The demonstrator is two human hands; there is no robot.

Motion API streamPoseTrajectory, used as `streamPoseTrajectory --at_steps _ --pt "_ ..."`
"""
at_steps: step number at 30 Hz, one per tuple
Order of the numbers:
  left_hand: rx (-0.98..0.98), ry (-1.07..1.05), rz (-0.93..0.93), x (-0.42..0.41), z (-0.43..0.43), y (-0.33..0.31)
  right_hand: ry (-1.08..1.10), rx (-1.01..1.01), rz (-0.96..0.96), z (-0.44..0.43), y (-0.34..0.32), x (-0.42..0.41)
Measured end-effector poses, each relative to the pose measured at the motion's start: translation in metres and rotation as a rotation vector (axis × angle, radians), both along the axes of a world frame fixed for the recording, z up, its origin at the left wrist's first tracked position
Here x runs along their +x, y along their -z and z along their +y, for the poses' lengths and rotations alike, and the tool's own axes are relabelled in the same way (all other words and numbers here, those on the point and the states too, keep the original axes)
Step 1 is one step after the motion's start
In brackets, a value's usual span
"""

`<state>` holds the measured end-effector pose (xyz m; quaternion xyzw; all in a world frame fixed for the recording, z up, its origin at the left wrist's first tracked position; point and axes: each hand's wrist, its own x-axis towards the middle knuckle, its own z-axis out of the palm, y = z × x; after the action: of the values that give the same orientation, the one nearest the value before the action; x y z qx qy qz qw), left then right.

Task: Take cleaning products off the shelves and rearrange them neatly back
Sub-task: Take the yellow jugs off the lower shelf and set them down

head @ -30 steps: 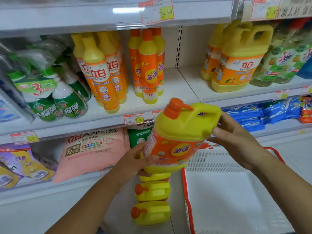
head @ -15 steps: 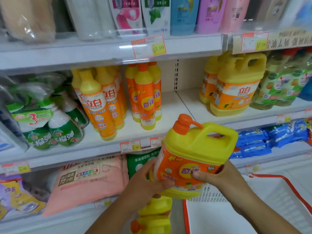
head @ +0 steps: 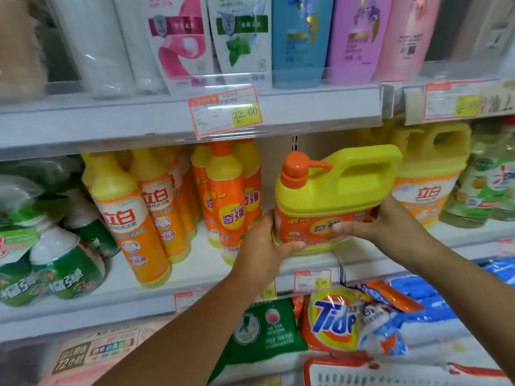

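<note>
I hold a yellow detergent jug (head: 334, 190) with an orange pump cap and an orange label, upright, at the front of the middle shelf (head: 195, 271). My left hand (head: 264, 243) grips its lower left side. My right hand (head: 381, 221) grips its lower right side, thumb across the label. The jug's base sits at or just above the shelf edge; I cannot tell which. It fills the gap between the slim orange bottles (head: 228, 201) on its left and a larger yellow jug (head: 429, 168) on its right.
Tall yellow-and-orange bottles (head: 125, 218) and green spray bottles (head: 64, 263) stand further left on the same shelf. Shampoo tubes (head: 298, 37) line the shelf above. Detergent bags, among them a Tide bag (head: 334, 321), lie below. A white basket with a red rim (head: 390, 371) is at bottom right.
Both hands have raised the jug from above the basket up to the middle shelf and turned it upright. My view has tilted upward, bringing the top shelf in.
</note>
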<state>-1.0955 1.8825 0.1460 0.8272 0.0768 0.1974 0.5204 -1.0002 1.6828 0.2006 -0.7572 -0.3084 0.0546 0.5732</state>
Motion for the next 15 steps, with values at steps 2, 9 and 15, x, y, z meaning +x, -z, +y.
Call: streamPoseTrajectory --at_steps 2,9,15 --pt "0.041 -0.025 0.023 0.011 0.002 0.009 0.004 -0.002 0.010 0.006 0.008 0.014" --pt "0.174 -0.073 0.006 0.025 -0.005 0.019 0.075 0.005 0.021 0.028 0.044 0.046" --pt "0.693 0.087 0.308 -0.008 0.022 0.027 0.066 -0.002 0.040 0.047 0.046 0.076"
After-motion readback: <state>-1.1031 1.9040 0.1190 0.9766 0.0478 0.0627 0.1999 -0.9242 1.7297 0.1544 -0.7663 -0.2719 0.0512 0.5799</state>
